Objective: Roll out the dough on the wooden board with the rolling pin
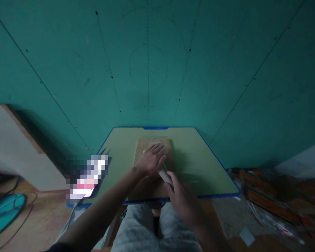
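A wooden board (156, 187) lies on the pale green tabletop (199, 157) with the blue edge. My left hand (153, 159) rests palm down over the board, its fingers stretched out and pointing away from me. From beneath that palm a pale rod (165, 176) slants toward me and to the right. The fingers of my right hand (174, 189) are wrapped round the rod's near end, just past the board's right side. Whatever lies directly under my left palm is hidden, so I cannot tell the rod's full length or kind.
A green wall (157, 77) with pencil lines rises behind the table. On the table's left edge sits a pixelated device (88, 178). A white panel (21, 150) leans at the left, near a teal round object (6, 215) with cables. Clutter (275, 206) covers the floor at right.
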Demonstrator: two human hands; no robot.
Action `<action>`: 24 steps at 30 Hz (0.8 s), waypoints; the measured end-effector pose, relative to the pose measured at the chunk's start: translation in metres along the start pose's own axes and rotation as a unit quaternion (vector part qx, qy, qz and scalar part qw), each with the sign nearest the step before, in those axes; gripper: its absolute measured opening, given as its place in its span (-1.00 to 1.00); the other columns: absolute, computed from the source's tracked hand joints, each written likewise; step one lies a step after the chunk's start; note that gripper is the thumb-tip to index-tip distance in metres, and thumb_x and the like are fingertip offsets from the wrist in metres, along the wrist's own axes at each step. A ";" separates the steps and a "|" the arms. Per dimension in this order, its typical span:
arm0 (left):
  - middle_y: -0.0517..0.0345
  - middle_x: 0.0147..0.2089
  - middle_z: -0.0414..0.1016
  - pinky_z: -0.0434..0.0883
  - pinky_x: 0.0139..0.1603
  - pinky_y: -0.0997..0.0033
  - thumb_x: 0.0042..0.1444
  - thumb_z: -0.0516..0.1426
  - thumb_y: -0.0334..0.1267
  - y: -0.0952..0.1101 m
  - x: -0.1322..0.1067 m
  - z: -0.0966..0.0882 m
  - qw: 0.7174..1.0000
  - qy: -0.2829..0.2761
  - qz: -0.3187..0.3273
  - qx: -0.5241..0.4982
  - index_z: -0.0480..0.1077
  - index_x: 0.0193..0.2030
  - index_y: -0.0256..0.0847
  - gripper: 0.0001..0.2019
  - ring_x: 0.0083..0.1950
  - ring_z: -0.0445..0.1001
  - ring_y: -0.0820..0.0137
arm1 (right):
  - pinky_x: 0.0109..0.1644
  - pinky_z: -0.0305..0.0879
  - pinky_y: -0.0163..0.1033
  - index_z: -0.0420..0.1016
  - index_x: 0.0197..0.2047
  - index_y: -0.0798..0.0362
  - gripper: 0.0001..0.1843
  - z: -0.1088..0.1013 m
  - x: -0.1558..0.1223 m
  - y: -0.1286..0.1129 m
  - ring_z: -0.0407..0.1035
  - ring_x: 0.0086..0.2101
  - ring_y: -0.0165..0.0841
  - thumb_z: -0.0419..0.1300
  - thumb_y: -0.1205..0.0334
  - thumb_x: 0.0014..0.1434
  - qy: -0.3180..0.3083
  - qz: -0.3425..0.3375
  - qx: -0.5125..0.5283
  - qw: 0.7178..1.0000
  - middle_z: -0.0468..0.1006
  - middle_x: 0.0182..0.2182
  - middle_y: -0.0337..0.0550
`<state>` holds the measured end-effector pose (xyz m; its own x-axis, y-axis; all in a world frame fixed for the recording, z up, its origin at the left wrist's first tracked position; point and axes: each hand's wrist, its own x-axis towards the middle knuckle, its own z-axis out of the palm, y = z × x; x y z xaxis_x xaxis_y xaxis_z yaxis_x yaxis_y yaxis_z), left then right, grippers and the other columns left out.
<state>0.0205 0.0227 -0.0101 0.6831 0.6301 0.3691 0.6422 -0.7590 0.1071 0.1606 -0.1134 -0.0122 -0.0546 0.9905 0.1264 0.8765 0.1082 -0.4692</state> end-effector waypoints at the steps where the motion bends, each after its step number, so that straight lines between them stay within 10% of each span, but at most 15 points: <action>1: -0.06 0.31 0.34 0.15 0.40 0.06 0.39 -0.18 -0.16 -0.002 0.001 0.002 1.000 -0.019 0.004 0.000 0.32 0.25 -0.29 -0.54 0.39 0.19 0.20 | -0.15 0.37 -0.19 0.36 0.16 0.05 -0.62 0.001 -0.002 -0.002 0.48 -0.12 -0.20 -0.02 0.31 0.32 0.018 -0.010 -0.024 0.999 0.53 -0.02 0.05; 9: 0.00 0.32 0.33 0.17 0.35 -0.02 0.37 -0.14 -0.12 0.003 0.020 -0.004 0.993 -0.108 0.041 0.003 0.34 0.26 -0.20 -0.54 0.39 0.18 0.12 | 0.29 0.18 0.11 -0.01 0.43 0.15 -0.28 0.010 -0.016 0.011 0.08 0.29 -0.07 -0.04 0.44 0.21 0.084 -0.156 -0.081 0.981 0.18 0.33 0.11; 17: 0.05 0.30 0.37 0.20 0.33 0.06 0.36 -0.11 -0.06 0.024 0.061 0.025 0.986 -0.145 0.069 -0.039 0.37 0.23 -0.13 -0.56 0.37 0.23 0.18 | 0.41 -0.04 0.15 -0.43 0.49 -0.05 -0.04 -0.005 -0.015 0.043 -0.25 0.40 -0.21 -0.11 0.54 0.11 -0.049 -0.110 0.099 0.988 -0.17 0.46 -0.17; 24: 0.00 0.28 0.38 0.19 0.36 0.05 0.37 -0.11 -0.15 0.014 0.042 0.020 0.987 -0.108 0.070 -0.096 0.46 0.11 -0.19 -0.60 0.38 0.21 0.20 | 0.44 -0.19 0.12 -0.30 0.48 -0.19 -0.01 0.013 -0.026 0.049 -0.27 0.40 -0.29 -0.14 0.59 0.05 -0.071 -0.056 0.251 0.964 -0.16 0.45 -0.30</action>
<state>0.0652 0.0422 -0.0112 0.8320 0.5214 0.1897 0.4726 -0.8451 0.2499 0.1993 -0.1327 -0.0498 -0.2307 0.9682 0.0969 0.5214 0.2071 -0.8278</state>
